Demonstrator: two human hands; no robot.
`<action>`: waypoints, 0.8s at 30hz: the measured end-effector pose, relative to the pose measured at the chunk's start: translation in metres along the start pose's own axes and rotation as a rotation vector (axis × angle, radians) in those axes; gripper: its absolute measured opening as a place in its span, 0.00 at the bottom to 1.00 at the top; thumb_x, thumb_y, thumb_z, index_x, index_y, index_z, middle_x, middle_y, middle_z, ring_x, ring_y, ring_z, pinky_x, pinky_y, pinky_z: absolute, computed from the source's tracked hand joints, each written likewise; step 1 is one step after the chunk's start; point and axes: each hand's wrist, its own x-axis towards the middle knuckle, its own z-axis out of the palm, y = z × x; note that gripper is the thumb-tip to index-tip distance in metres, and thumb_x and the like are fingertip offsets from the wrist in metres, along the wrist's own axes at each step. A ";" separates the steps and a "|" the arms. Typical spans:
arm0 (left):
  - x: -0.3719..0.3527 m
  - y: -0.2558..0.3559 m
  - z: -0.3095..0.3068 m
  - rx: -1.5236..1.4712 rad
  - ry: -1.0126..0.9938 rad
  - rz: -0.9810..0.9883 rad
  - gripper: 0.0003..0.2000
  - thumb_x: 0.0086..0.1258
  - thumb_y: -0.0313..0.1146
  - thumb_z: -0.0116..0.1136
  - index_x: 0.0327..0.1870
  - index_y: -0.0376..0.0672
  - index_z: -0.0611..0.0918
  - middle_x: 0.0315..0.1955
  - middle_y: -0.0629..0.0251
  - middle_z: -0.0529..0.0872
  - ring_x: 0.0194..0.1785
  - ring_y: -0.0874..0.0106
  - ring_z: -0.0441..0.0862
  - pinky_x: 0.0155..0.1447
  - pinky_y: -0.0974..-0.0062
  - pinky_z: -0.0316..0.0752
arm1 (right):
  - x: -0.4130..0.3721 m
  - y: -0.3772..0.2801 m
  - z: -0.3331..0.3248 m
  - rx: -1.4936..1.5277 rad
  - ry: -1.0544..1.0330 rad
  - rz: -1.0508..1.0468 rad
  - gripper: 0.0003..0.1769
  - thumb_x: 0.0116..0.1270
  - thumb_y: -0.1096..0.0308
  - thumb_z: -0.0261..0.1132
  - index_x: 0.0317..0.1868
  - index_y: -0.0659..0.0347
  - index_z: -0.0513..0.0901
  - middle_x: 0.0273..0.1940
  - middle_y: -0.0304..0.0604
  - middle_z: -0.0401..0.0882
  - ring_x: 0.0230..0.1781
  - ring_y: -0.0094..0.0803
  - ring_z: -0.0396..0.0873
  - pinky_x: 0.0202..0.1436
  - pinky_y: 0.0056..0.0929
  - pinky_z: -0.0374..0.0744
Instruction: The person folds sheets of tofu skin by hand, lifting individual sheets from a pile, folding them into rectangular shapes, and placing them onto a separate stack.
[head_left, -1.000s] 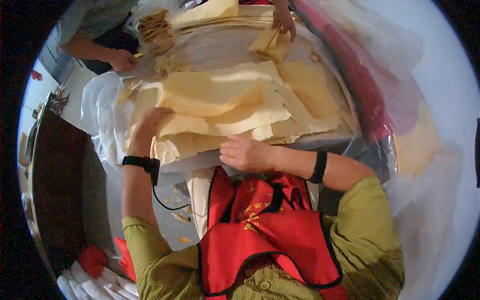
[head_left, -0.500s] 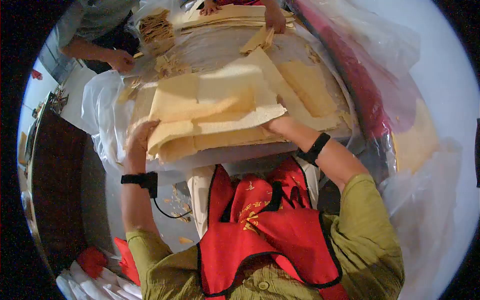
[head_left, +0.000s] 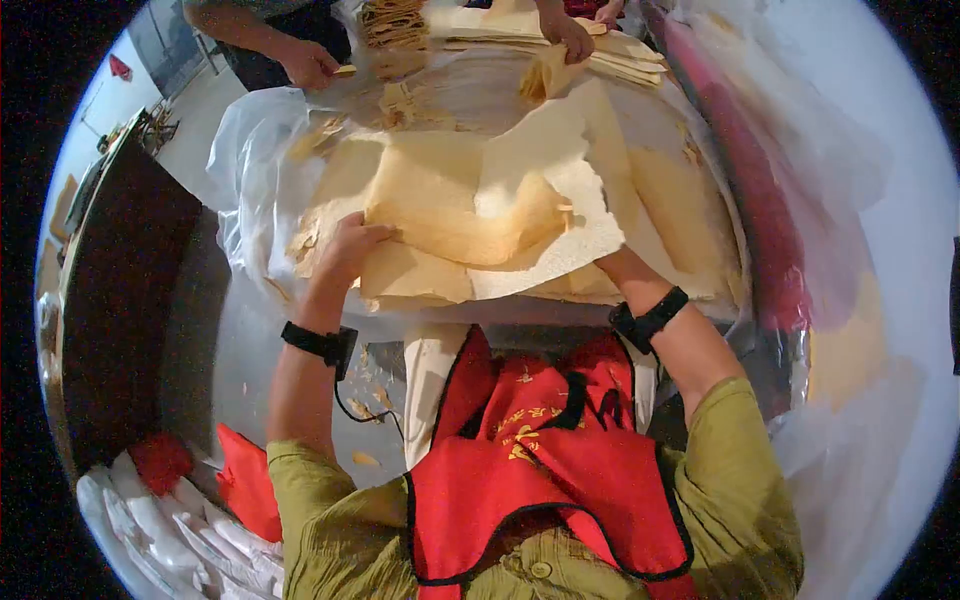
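A large pale yellow sheet that looks like tofu skin point(head_left: 540, 200), soft and ragged along its right edge, lies partly folded over others in front of me. My left hand point(head_left: 352, 243) is closed on its left side, thumb on top. At the right, my right hand point(head_left: 612, 264) reaches under the raised ragged edge and holds it up; its fingers are hidden by the sheet. Beneath lie more yellow sheets point(head_left: 690, 235), spread over the table point(head_left: 470, 85).
Folded strips point(head_left: 395, 22) and a stack of sheets point(head_left: 630, 55) lie at the far side. Another person's hand point(head_left: 312, 65) is at the far left; a second hand point(head_left: 570, 40) holds a folded yellow piece point(head_left: 548, 72). Clear plastic point(head_left: 255, 150) drapes the left edge.
The ragged right part of the sheet has been raised and opened out, showing more of its surface. My left hand has shifted its hold. The view has moved slightly.
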 end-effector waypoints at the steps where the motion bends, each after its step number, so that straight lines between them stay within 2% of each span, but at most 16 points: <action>1: -0.002 0.001 0.004 -0.042 -0.007 0.011 0.11 0.56 0.27 0.58 0.38 0.30 0.77 0.29 0.56 0.81 0.27 0.69 0.80 0.28 0.72 0.76 | 0.006 -0.006 0.008 -0.003 0.046 -0.058 0.24 0.61 0.63 0.54 0.57 0.64 0.64 0.52 0.57 0.68 0.51 0.51 0.68 0.58 0.40 0.64; 4: 0.001 -0.005 0.006 -0.137 -0.032 0.013 0.10 0.55 0.27 0.57 0.36 0.31 0.77 0.27 0.58 0.80 0.26 0.69 0.79 0.28 0.71 0.76 | 0.018 -0.019 0.044 -0.188 0.199 -0.304 0.27 0.62 0.63 0.54 0.60 0.64 0.61 0.54 0.58 0.67 0.53 0.52 0.67 0.61 0.39 0.62; 5: 0.004 -0.009 0.005 -0.162 -0.042 0.010 0.10 0.55 0.27 0.57 0.35 0.32 0.77 0.26 0.59 0.80 0.25 0.69 0.79 0.27 0.71 0.76 | 0.017 -0.023 0.056 -0.453 0.175 -0.317 0.27 0.63 0.62 0.51 0.60 0.64 0.61 0.55 0.63 0.65 0.54 0.53 0.66 0.60 0.42 0.63; 6: 0.006 -0.012 0.004 -0.133 -0.023 -0.006 0.09 0.54 0.27 0.57 0.35 0.32 0.77 0.25 0.60 0.79 0.24 0.69 0.78 0.27 0.70 0.76 | 0.017 -0.050 0.053 -0.445 -0.147 -0.029 0.28 0.63 0.61 0.51 0.61 0.63 0.60 0.55 0.62 0.64 0.54 0.54 0.66 0.59 0.43 0.63; 8: 0.010 -0.018 0.002 -0.076 0.015 -0.041 0.08 0.53 0.27 0.56 0.33 0.34 0.76 0.23 0.62 0.78 0.22 0.69 0.76 0.26 0.70 0.75 | 0.014 -0.034 0.077 -0.569 -0.091 -0.043 0.25 0.64 0.60 0.49 0.60 0.62 0.61 0.56 0.61 0.63 0.55 0.55 0.64 0.58 0.45 0.62; 11: 0.000 -0.012 0.004 -0.218 0.007 -0.053 0.09 0.53 0.27 0.56 0.34 0.35 0.76 0.24 0.63 0.77 0.23 0.70 0.75 0.27 0.71 0.74 | 0.017 -0.033 0.088 -0.627 -0.109 0.031 0.24 0.64 0.60 0.48 0.59 0.61 0.62 0.55 0.60 0.63 0.52 0.57 0.65 0.56 0.47 0.64; 14: 0.007 -0.018 0.011 -0.290 0.025 -0.061 0.09 0.55 0.29 0.54 0.35 0.36 0.77 0.25 0.63 0.78 0.25 0.71 0.76 0.29 0.72 0.74 | 0.034 -0.044 0.074 -0.633 -0.377 0.144 0.25 0.65 0.60 0.48 0.59 0.64 0.59 0.55 0.60 0.64 0.53 0.57 0.65 0.56 0.47 0.65; 17: -0.015 -0.005 0.010 -0.486 -0.004 -0.024 0.10 0.60 0.34 0.51 0.36 0.37 0.77 0.26 0.63 0.79 0.26 0.71 0.77 0.31 0.74 0.75 | 0.029 -0.015 0.067 -0.495 -0.332 0.069 0.25 0.64 0.59 0.48 0.58 0.66 0.61 0.55 0.62 0.64 0.55 0.55 0.64 0.56 0.47 0.65; 18: -0.024 0.000 0.009 -0.580 -0.025 -0.004 0.11 0.62 0.36 0.49 0.37 0.37 0.77 0.27 0.63 0.79 0.27 0.71 0.77 0.32 0.74 0.75 | 0.021 -0.013 0.052 -0.636 -0.315 -0.094 0.25 0.64 0.58 0.49 0.56 0.66 0.63 0.54 0.62 0.65 0.54 0.54 0.65 0.56 0.46 0.66; 19: -0.009 -0.019 0.000 -0.542 -0.173 0.076 0.14 0.65 0.40 0.44 0.37 0.38 0.77 0.28 0.63 0.80 0.28 0.72 0.78 0.32 0.75 0.75 | 0.009 -0.011 0.034 -0.774 -0.295 -0.259 0.25 0.63 0.58 0.50 0.55 0.67 0.65 0.53 0.61 0.67 0.54 0.53 0.65 0.56 0.45 0.66; 21: -0.004 -0.023 -0.007 -0.512 -0.211 0.093 0.14 0.65 0.40 0.45 0.37 0.38 0.77 0.28 0.64 0.80 0.28 0.73 0.78 0.32 0.76 0.75 | -0.011 0.000 -0.004 -0.839 -0.264 -0.182 0.25 0.62 0.57 0.51 0.54 0.67 0.68 0.53 0.61 0.66 0.55 0.52 0.65 0.57 0.43 0.65; 23: -0.003 -0.024 -0.006 -0.579 -0.261 0.043 0.14 0.65 0.41 0.47 0.37 0.39 0.77 0.28 0.64 0.80 0.27 0.74 0.78 0.31 0.76 0.75 | -0.022 0.041 -0.035 -0.901 -0.338 -0.030 0.26 0.62 0.56 0.52 0.54 0.67 0.67 0.54 0.59 0.66 0.56 0.52 0.64 0.58 0.43 0.65; 24: 0.000 -0.023 -0.004 -0.517 -0.262 0.073 0.13 0.65 0.41 0.47 0.39 0.40 0.76 0.28 0.65 0.79 0.27 0.74 0.77 0.31 0.76 0.75 | -0.023 0.053 -0.040 -0.928 -0.372 0.044 0.27 0.61 0.56 0.53 0.55 0.67 0.67 0.54 0.59 0.66 0.57 0.51 0.63 0.58 0.43 0.64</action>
